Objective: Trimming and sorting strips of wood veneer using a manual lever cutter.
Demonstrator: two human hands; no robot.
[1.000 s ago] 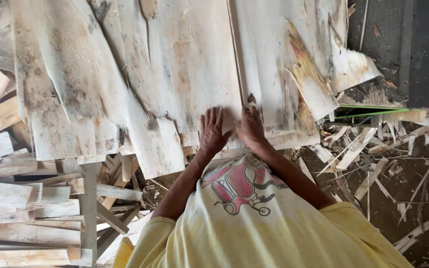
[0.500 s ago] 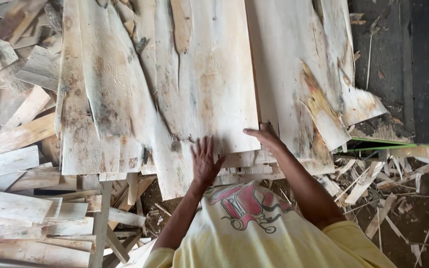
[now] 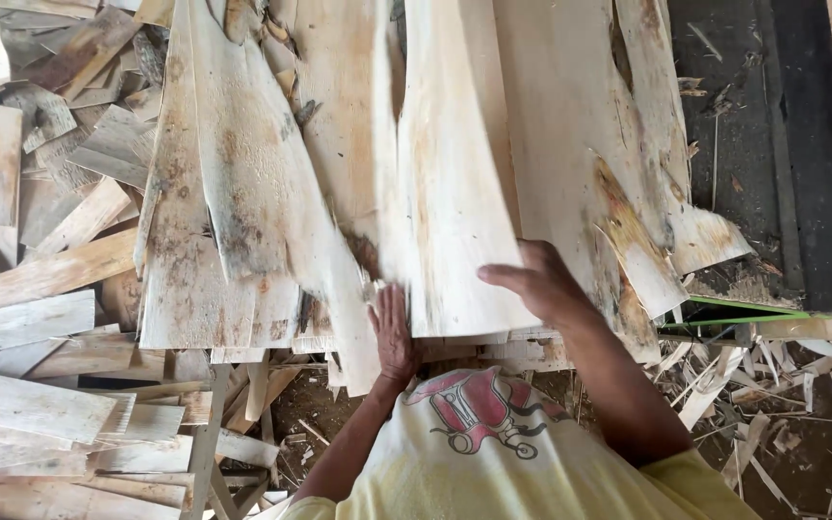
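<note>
A wide stack of veneer sheets [image 3: 243, 221], pale with grey-brown stains and ragged edges, fills the far and middle part of the view; its far end is cut off by the top of the frame. Left of it lies a loose heap of offcut boards [image 3: 31, 289], grey and tan, running out of the left edge. On the right a dark machine bed [image 3: 772, 154] stands beyond the stack, with a thin green bar [image 3: 743, 313] along its near edge. Near right, the floor is strewn with wood splinters [image 3: 772, 385].

The top veneer sheet [image 3: 445, 193], a long narrow strip, lies in the middle of the stack with its near end towards the person; it is blurred, so its grain is hard to make out. The right hand [image 3: 541, 284] rests on that near end at its right corner, fingers curled loosely over the sheet; whether they close under its edge cannot be told. The left hand [image 3: 394, 332] lies flat, fingers spread, just left of the strip at the near edge of the stack.

Nearest is the person's yellow shirt [image 3: 512, 462], bearing a red and white printed picture [image 3: 469, 409], its lower part cut off.
</note>
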